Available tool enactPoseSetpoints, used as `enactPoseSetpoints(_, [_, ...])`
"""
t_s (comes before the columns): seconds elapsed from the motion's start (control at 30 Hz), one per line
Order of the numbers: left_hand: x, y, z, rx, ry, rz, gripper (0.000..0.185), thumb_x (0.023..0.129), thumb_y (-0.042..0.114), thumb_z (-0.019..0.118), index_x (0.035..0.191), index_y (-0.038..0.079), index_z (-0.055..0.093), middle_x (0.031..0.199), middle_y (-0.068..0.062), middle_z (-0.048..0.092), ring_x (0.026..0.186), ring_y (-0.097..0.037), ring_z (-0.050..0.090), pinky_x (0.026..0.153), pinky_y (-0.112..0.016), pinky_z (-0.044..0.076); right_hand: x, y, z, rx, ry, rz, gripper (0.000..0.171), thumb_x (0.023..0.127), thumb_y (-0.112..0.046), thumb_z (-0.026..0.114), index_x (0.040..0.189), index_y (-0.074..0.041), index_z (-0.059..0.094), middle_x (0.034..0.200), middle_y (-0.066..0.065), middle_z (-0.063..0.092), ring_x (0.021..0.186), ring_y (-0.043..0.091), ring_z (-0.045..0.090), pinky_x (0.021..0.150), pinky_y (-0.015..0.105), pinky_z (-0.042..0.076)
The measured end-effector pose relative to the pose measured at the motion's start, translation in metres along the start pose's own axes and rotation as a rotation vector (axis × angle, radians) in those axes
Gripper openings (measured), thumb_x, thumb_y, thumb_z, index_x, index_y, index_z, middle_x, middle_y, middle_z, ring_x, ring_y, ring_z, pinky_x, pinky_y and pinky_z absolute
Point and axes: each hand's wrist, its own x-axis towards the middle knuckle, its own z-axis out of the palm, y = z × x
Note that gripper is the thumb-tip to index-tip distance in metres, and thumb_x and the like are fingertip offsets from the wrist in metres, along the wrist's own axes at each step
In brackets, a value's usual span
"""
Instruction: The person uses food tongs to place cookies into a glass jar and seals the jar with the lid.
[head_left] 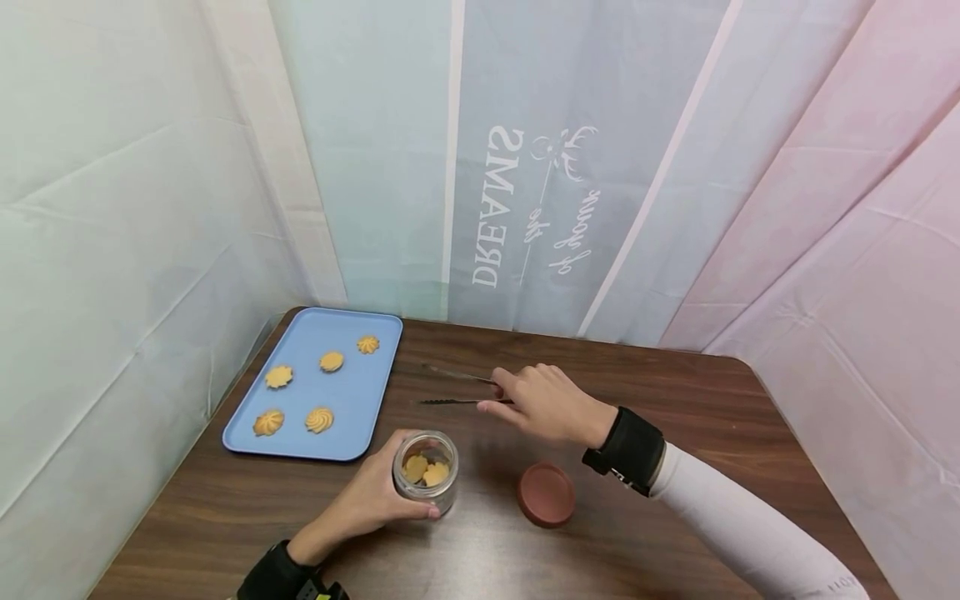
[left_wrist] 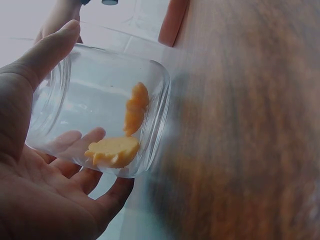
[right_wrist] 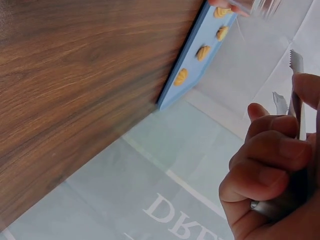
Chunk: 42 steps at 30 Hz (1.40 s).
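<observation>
Head | left hand (head_left: 372, 500) fingers wrap jar (head_left: 427, 472) | right hand (head_left: 550, 403) fingers grip tongs (head_left: 457, 389)

the head view is bright and evenly lit, with soft light from above; the backdrop (head_left: 525, 167) looks washed and pale. faint, short shadows sit under the jar (head_left: 425, 472) and lid (head_left: 546, 494), and the table (head_left: 675, 392) carries a mild sheen. straight lines bow slightly toward the edges. the left wrist view is hazy and low in contrast, the tabletop (left_wrist: 250, 125) smeared with blur, the glass holding pale reflections. the right wrist view is sharp on the wood grain (right_wrist: 75, 75), softer on the near fingers (right_wrist: 270, 150), and tilted.
</observation>
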Motion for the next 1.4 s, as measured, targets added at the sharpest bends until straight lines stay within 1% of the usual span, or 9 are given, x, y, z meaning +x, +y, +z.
enactPoseSetpoints(0.17, [0.001,0.000,-0.001,-0.007,0.002,-0.011,0.090,0.071,0.035,0.101,0.143,0.016,0.052,0.135,0.001,0.066,0.123,-0.023,0.063,0.107,-0.040,0.047,0.011,0.005,0.004,-0.006,0.005,0.022,0.033,0.107,-0.051,0.059,0.096,-0.020,0.061,0.063,-0.015,0.049,0.052,0.000,0.046,0.053,0.026,0.040])
enactPoseSetpoints(0.3, [0.001,0.001,-0.002,-0.001,0.000,-0.018,0.091,0.071,0.036,0.101,0.144,0.016,0.051,0.136,0.002,0.066,0.124,-0.022,0.063,0.107,-0.040,0.047,0.021,0.009,0.010,-0.028,0.013,0.023,0.035,0.106,-0.052,0.060,0.094,-0.019,0.060,0.063,-0.014,0.051,0.052,0.001,0.047,0.050,0.026,0.039])
enactPoseSetpoints(0.5, [0.002,0.003,-0.002,-0.005,0.000,-0.043,0.091,0.069,0.034,0.102,0.144,0.021,0.050,0.138,0.003,0.066,0.126,-0.019,0.062,0.109,-0.037,0.046,0.040,0.014,0.018,-0.036,0.025,0.022,0.035,0.106,-0.050,0.062,0.094,-0.017,0.061,0.065,-0.011,0.055,0.052,0.002,0.049,0.048,0.025,0.039])
enactPoseSetpoints(0.7, [0.002,0.002,-0.002,0.002,0.000,-0.021,0.089,0.071,0.033,0.101,0.143,0.019,0.051,0.137,0.003,0.066,0.126,-0.022,0.062,0.109,-0.039,0.046,0.055,0.017,0.025,-0.046,0.019,0.022,0.036,0.106,-0.048,0.062,0.098,-0.013,0.065,0.068,-0.008,0.061,0.054,0.006,0.055,0.048,0.027,0.042])
enactPoseSetpoints(0.97, [0.001,0.003,-0.002,0.003,0.000,-0.011,0.088,0.071,0.033,0.101,0.142,0.017,0.052,0.136,0.002,0.067,0.125,-0.023,0.063,0.108,-0.039,0.046,0.075,0.021,0.035,-0.056,-0.014,0.078,0.038,0.106,-0.050,0.060,0.100,-0.013,0.065,0.070,-0.005,0.062,0.057,0.009,0.058,0.052,0.029,0.046])
enactPoseSetpoints(1.13, [0.001,0.002,-0.002,0.000,-0.005,-0.010,0.088,0.072,0.032,0.101,0.143,0.017,0.051,0.136,0.001,0.067,0.125,-0.024,0.063,0.108,-0.038,0.046,0.086,0.022,0.044,-0.052,-0.024,0.096,0.039,0.106,-0.052,0.060,0.100,-0.013,0.065,0.072,-0.005,0.061,0.059,0.011,0.060,0.053,0.030,0.047])
enactPoseSetpoints(1.4, [0.001,0.000,0.000,-0.008,-0.011,-0.006,0.088,0.072,0.030,0.101,0.143,0.016,0.051,0.137,-0.001,0.066,0.125,-0.025,0.062,0.107,-0.038,0.046,0.100,0.023,0.055,-0.034,-0.060,0.132,0.039,0.107,-0.053,0.058,0.095,-0.016,0.062,0.069,-0.006,0.058,0.059,0.010,0.058,0.053,0.030,0.045])
